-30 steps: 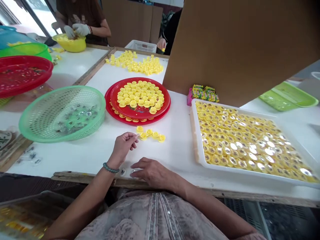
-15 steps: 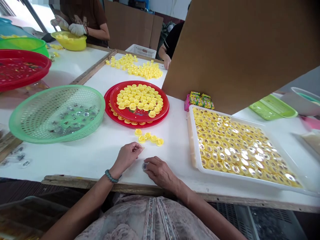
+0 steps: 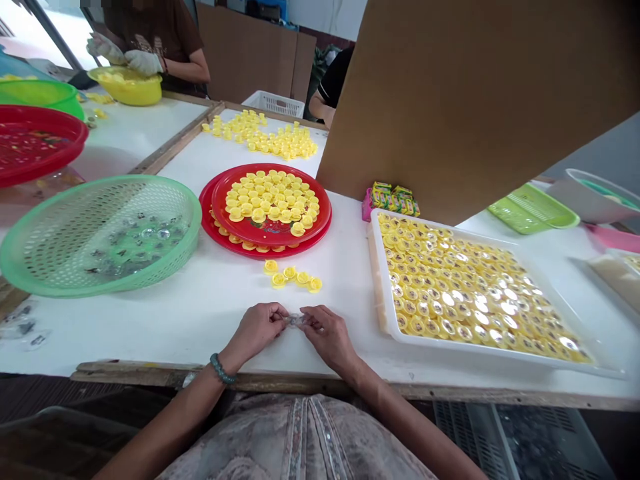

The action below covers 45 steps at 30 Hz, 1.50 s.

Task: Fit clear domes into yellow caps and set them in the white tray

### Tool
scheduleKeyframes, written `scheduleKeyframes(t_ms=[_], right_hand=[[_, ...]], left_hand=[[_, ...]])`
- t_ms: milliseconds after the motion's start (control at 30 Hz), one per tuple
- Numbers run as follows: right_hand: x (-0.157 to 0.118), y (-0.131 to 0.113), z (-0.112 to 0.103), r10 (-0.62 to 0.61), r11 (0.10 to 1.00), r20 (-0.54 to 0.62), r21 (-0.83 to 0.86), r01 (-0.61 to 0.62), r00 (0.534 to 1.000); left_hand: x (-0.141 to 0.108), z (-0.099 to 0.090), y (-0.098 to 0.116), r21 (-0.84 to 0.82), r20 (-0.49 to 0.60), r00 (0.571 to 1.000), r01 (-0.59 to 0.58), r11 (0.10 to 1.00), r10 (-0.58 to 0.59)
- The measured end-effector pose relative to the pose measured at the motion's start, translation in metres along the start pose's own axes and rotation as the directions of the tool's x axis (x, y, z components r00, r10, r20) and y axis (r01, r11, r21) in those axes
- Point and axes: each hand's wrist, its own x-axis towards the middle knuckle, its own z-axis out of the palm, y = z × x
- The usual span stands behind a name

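Observation:
Close to the table's front edge, my left hand point(image 3: 259, 328) and my right hand point(image 3: 330, 335) meet fingertip to fingertip. Both are closed in a pinch on a small clear plastic piece point(image 3: 294, 321) with dark marks; fingers cover part of it. Just beyond my fingertips lie several small yellow plastic cups point(image 3: 302, 278). Behind them, a red tray point(image 3: 270, 233) bearing many such cups rests on another red tray point(image 3: 213, 235). To my left, a pale green perforated basket point(image 3: 60, 230) contains clear pieces with dark prints.
At right, a white tray point(image 3: 383, 293) is filled with yellow cups topped by shiny printed discs. Beside a large cardboard sheet point(image 3: 450, 107) sit small green-yellow packets point(image 3: 393, 200). Loose yellow cups point(image 3: 280, 141) lie farther back. A gloved co-worker point(image 3: 165, 53) handles a yellow basin point(image 3: 133, 92).
My right hand has lifted the clear piece off the table and turned inward. My left hand has come down to meet it. The view has shifted slightly.

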Motion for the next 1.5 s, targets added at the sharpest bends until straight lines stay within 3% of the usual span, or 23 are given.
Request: scheduleKeyframes(t_ms=[100, 200, 333, 433, 500, 600, 700, 867, 1000, 1200, 1267, 1333, 1433, 1500], right_hand=[[0.003, -0.004, -0.003, 0.081, 0.996, -0.078, 0.042, -0.078, 0.994], [0.008, -0.013, -0.007, -0.027, 1.000, -0.139, -0.015, 0.025, 0.990], [0.011, -0.025, -0.009, -0.260, 0.965, -0.144, -0.078, 0.251, 0.955], [0.008, -0.026, -0.011, -0.290, 0.957, -0.085, -0.053, 0.286, 0.953], [0.005, -0.026, -0.015, -0.216, 0.976, -0.034, 0.024, 0.217, 0.976], [0.003, -0.027, -0.022, -0.020, 0.971, 0.097, 0.238, -0.004, 0.995], [0.006, -0.030, -0.025, 0.103, 0.918, 0.188, 0.361, -0.166, 0.977], [0.012, -0.033, -0.021, 0.273, 0.765, 0.197, 0.549, -0.337, 0.942], [0.012, -0.028, -0.024, 0.341, 0.676, 0.193, 0.630, -0.382, 0.920], [0.012, -0.022, -0.023, 0.399, 0.566, 0.069, 0.766, -0.305, 0.915], [0.011, -0.020, -0.022, 0.379, 0.581, 0.056, 0.762, -0.285, 0.924], [0.008, -0.019, -0.025, 0.300, 0.694, 0.032, 0.678, -0.241, 0.953], [0.005, -0.016, -0.034, 0.067, 0.942, 0.000, 0.328, -0.064, 0.998], [0.005, -0.015, -0.040, -0.064, 0.992, 0.028, 0.112, 0.061, 0.998]], left_hand=[[-0.006, -0.003, 0.012, 0.028, -0.082, 0.997, 0.010, 1.000, -0.008], [-0.008, -0.001, 0.024, -0.202, -0.071, 0.996, 0.036, 0.979, -0.052], [-0.005, 0.004, 0.030, -0.604, 0.073, 0.993, 0.119, 0.788, -0.094], [-0.002, 0.004, 0.029, -0.708, 0.085, 0.990, 0.139, 0.693, -0.111], [-0.002, 0.003, 0.028, -0.727, 0.069, 0.992, 0.123, 0.675, -0.106], [-0.001, 0.003, 0.026, -0.731, 0.047, 0.997, 0.073, 0.679, -0.056], [0.000, 0.007, 0.025, -0.743, 0.072, 0.997, 0.027, 0.669, 0.039], [0.001, 0.012, 0.025, -0.748, 0.095, 0.992, 0.012, 0.664, 0.089], [0.000, 0.015, 0.026, -0.750, 0.101, 0.991, 0.015, 0.661, 0.093], [0.000, 0.024, 0.036, -0.731, 0.027, 0.999, -0.005, 0.682, 0.037], [0.001, 0.024, 0.039, -0.726, -0.001, 1.000, -0.017, 0.687, 0.024], [0.002, 0.021, 0.041, -0.711, -0.003, 1.000, -0.015, 0.703, 0.019], [0.005, 0.014, 0.040, -0.680, 0.063, 0.998, 0.030, 0.732, 0.017], [0.008, 0.012, 0.041, -0.653, 0.127, 0.992, 0.062, 0.755, 0.028]])
